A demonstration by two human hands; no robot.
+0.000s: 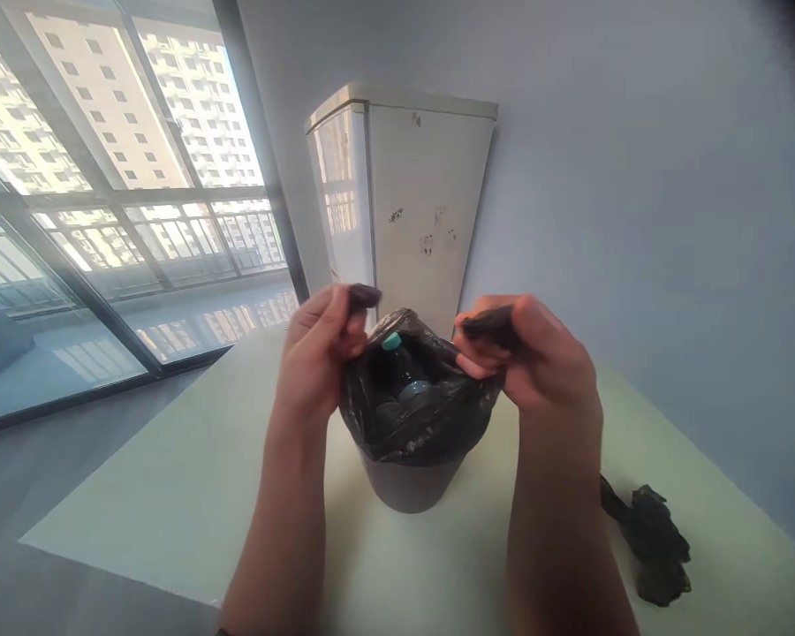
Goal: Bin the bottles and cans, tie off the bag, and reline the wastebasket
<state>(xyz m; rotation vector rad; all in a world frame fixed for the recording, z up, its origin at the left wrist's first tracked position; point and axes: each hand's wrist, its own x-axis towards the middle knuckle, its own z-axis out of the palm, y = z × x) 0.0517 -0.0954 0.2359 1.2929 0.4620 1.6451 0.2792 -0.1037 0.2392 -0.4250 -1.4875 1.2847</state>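
Note:
A grey trash bin [411,486] stands on the pale table, lined with a black garbage bag [430,437] whose mouth gapes upward. Inside the bag lies a plastic bottle [401,362] with a teal cap, its lower part hidden. My left hand [318,340] is closed on the bag's left edge, a dark fold poking out past the thumb. On the opposite side my right hand [530,349] pinches the bag's right edge between thumb and fingers. Both hands are raised above the bin's rim.
A crumpled black plastic bag [655,539] lies on the table [172,477] to the right of my right forearm. Behind the table stands a white refrigerator [430,177] against the wall. Glass sliding doors [125,194] are at the left.

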